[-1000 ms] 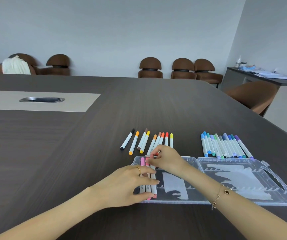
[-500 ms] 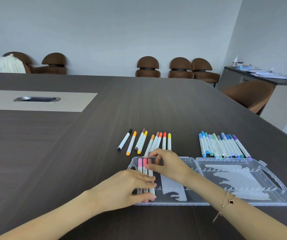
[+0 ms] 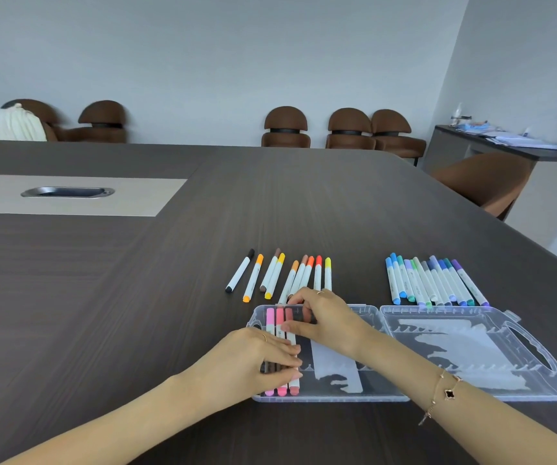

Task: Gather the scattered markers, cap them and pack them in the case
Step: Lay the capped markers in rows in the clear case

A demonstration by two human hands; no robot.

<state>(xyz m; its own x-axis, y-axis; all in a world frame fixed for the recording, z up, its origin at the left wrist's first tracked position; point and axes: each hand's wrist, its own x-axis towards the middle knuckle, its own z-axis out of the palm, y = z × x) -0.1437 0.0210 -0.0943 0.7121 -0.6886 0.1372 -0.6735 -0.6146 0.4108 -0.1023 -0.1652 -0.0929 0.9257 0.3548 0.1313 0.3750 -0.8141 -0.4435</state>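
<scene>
The left hand (image 3: 253,360) is lying flat, fingers straight, pressing down on the lower barrels of three pink-toned markers (image 3: 280,322) that are sitting side by side in the left half of the open clear case (image 3: 472,396). The right hand (image 3: 325,322) is resting just above it, fingers curled over the upper ends of those markers and thumb lying against the rightmost one; whether it is pinching a marker cannot be told. Beyond the right hand, warm-coloured markers (image 3: 284,275) are lying capped on the dark worktop (image 3: 102,313). Further to its right, a row of blue, green and purple markers (image 3: 435,280) is lying just behind the case's empty right half.
</scene>
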